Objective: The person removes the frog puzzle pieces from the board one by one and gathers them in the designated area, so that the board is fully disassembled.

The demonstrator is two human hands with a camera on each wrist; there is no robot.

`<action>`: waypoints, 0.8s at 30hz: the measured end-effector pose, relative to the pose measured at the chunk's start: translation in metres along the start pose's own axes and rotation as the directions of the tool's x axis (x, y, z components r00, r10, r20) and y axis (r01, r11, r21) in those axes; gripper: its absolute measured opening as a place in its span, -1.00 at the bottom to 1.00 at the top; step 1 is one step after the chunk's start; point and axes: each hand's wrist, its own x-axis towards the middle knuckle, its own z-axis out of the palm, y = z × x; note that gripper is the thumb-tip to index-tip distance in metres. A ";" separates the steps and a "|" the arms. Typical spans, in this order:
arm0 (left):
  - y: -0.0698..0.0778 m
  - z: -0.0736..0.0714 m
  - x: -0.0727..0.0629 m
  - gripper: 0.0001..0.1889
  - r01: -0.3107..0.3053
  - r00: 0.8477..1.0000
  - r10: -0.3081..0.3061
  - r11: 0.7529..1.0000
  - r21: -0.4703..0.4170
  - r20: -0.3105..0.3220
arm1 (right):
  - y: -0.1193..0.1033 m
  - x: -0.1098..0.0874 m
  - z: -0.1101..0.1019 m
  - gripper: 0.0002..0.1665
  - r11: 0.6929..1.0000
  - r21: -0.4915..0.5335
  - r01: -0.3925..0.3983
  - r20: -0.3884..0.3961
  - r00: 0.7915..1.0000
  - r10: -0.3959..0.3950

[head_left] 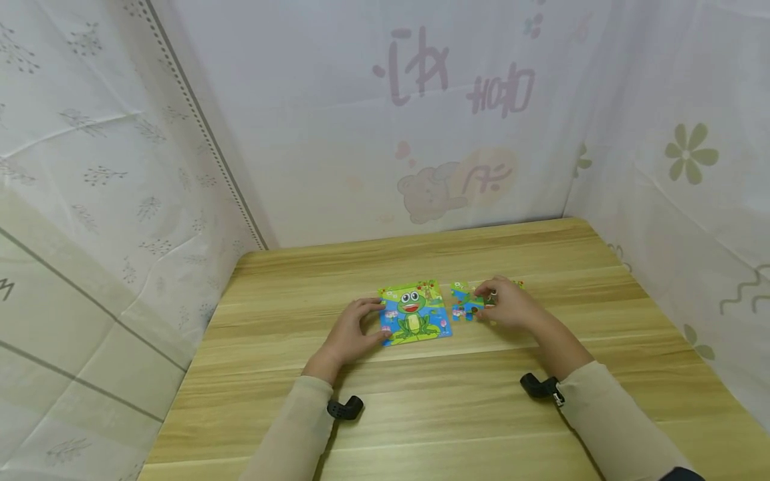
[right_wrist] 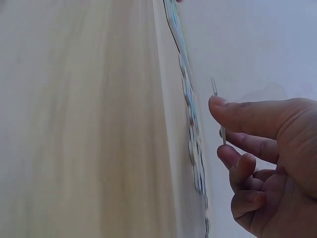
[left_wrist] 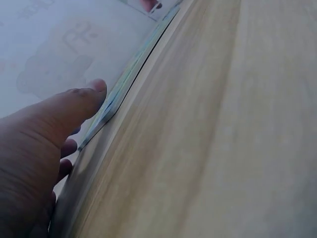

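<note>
A square frog picture puzzle (head_left: 412, 322) lies flat on the wooden table. At its left side rests my left hand (head_left: 350, 334), thumb near the lower corner and fingertips near the upper one. The left wrist view shows the thumb (left_wrist: 74, 106) lying at the puzzle's edge. Just right of the puzzle is a patch of loose puzzle pieces (head_left: 460, 312), partly covered by my right hand (head_left: 511, 306). Between thumb and fingertips that hand pinches a thin puzzle piece (right_wrist: 214, 87), seen edge-on in the right wrist view and held above the loose pieces.
The wooden table (head_left: 385, 414) reaches back to a printed white curtain (head_left: 325, 133), with more curtain at both sides. Black wrist cameras sit on the left cuff (head_left: 345, 408) and the right cuff (head_left: 541, 387).
</note>
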 end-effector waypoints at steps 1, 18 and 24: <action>0.000 0.000 -0.001 -0.34 0.005 1.000 -0.005 1.000 0.001 0.006 | 0.002 -0.002 -0.002 -0.47 1.000 0.002 -0.006 -0.001 1.000 0.006; -0.005 0.002 -0.003 -0.46 -0.025 1.000 0.025 1.000 -0.008 -0.010 | 0.040 -0.031 -0.030 -0.39 0.998 0.041 -0.052 -0.040 0.998 0.053; -0.005 0.003 -0.003 -0.45 -0.020 1.000 0.020 1.000 -0.010 -0.010 | 0.052 -0.039 -0.040 -0.45 0.996 0.057 -0.063 -0.034 0.997 0.065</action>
